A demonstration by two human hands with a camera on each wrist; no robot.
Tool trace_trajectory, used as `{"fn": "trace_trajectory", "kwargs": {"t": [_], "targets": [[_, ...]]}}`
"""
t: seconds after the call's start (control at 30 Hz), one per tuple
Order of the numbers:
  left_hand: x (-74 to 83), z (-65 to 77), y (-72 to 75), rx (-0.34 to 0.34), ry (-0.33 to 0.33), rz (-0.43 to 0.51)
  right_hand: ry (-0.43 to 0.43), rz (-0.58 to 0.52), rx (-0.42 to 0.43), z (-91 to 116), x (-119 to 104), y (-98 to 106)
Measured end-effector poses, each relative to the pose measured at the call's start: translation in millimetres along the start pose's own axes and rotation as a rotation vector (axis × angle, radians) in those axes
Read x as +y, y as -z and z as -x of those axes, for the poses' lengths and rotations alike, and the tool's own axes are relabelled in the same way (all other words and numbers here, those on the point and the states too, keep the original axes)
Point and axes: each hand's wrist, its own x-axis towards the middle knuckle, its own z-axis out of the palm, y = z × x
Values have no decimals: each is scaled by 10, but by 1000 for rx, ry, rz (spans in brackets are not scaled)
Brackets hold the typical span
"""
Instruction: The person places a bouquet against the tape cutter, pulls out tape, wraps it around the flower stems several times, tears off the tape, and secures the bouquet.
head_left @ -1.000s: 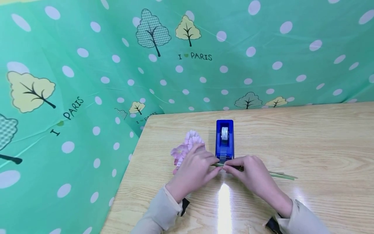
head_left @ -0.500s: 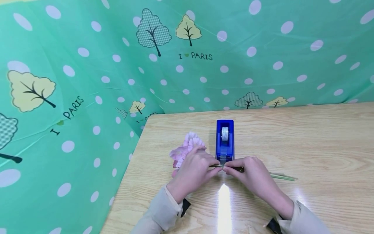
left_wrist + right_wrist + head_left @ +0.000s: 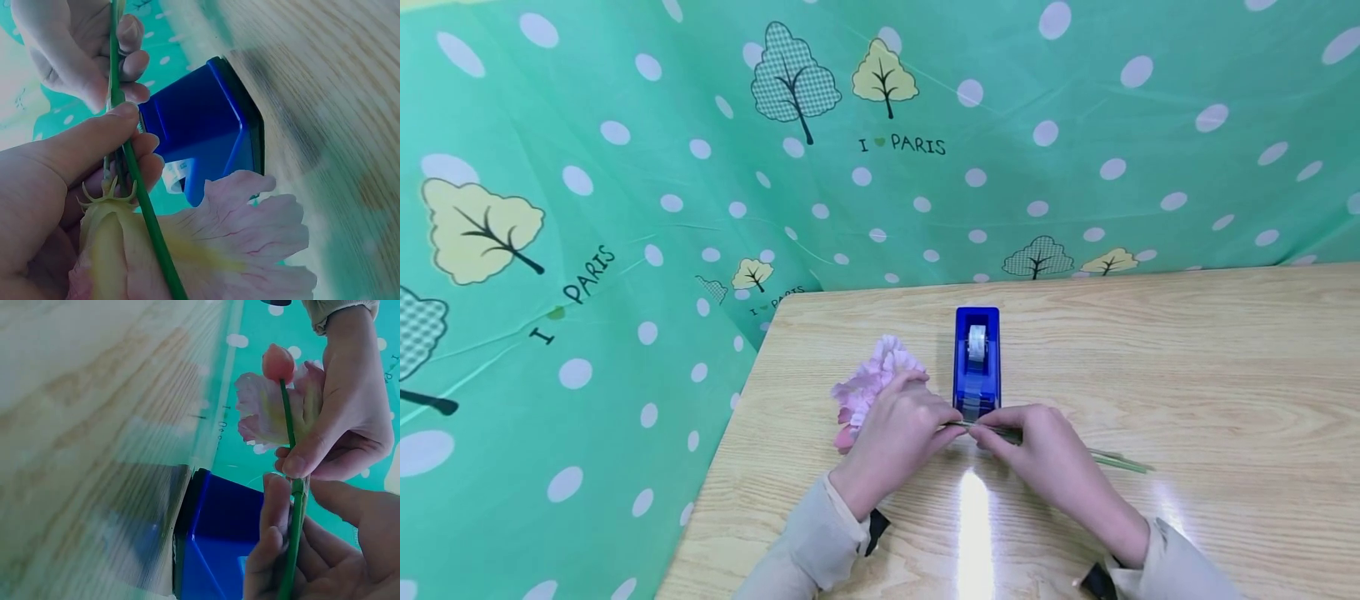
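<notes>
A small bunch of flowers with ruffled pale pink blooms [image 3: 876,383] lies crosswise in front of a blue tape dispenser [image 3: 977,379]. My left hand [image 3: 898,433] pinches the stems just below the blooms, thumb over them. My right hand [image 3: 1048,446] holds the same green stems [image 3: 1123,461] right beside the left fingertips. The stem ends stick out to the right, past the right hand. In the right wrist view a closed pink bud [image 3: 279,362] tops one green stem, in front of a pale bloom. Clear tape [image 3: 972,407] shows at the dispenser's front, close to the fingertips.
A wood-grain table [image 3: 1150,358] carries everything. Behind it and along its left side hangs a green cloth [image 3: 1037,167] with white dots and printed trees. A roll of tape [image 3: 976,342] sits in the dispenser.
The blooms have shifted slightly left, turning to show more of the pink one. The stem ends have moved a little left and down. Both hands keep their hold at nearly the same place.
</notes>
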Motion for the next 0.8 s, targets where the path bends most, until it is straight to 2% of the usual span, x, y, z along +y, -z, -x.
{"fn": "trace_trajectory", "kwargs": {"t": [0.13, 0.23, 0.4, 0.67, 0.8], "targets": [[-1, 3, -6, 7, -5, -24, -28, -38, -77, -9, 11, -9], [-4, 2, -7, 4, -5, -26, -16, -52, -110, -11, 33, -24], [-7, 6, -2, 3, -12, -26, 27, -55, -121, -14, 75, -20], [-7, -2, 5, -2, -22, -20, -27, -33, -141, -22, 37, 40], [-4, -1, 12, 2, -20, -11, -6, -18, -132, -12, 20, 57]]}}
